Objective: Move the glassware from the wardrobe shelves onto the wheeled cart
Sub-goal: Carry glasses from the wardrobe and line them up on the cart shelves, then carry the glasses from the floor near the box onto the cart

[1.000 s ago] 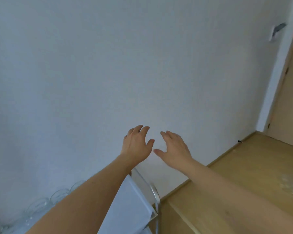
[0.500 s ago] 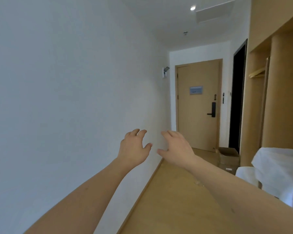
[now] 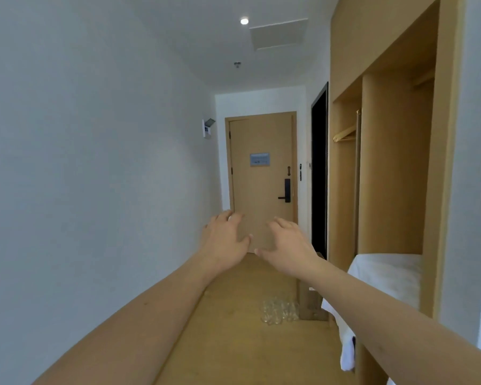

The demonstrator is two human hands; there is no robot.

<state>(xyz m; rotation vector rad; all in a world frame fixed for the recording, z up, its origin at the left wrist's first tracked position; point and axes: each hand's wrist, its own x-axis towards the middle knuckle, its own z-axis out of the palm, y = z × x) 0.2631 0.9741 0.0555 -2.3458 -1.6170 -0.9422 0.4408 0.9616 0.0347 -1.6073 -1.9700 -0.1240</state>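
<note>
Both hands are up in the air, fingers spread wide, each grip holding nothing — left hand (image 3: 225, 240), right hand (image 3: 289, 247). The glasses (image 3: 278, 311) sit on the floor, low and ahead — a bit nearer the right hand, beside the wardrobe (image 3: 383, 162).

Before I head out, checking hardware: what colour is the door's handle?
Black door handle, seen in the head view.

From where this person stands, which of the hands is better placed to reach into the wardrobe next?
Probably the right hand: the wardrobe lies on that side, while the left hand is nearer the blank wall. Both hold nothing.
</note>
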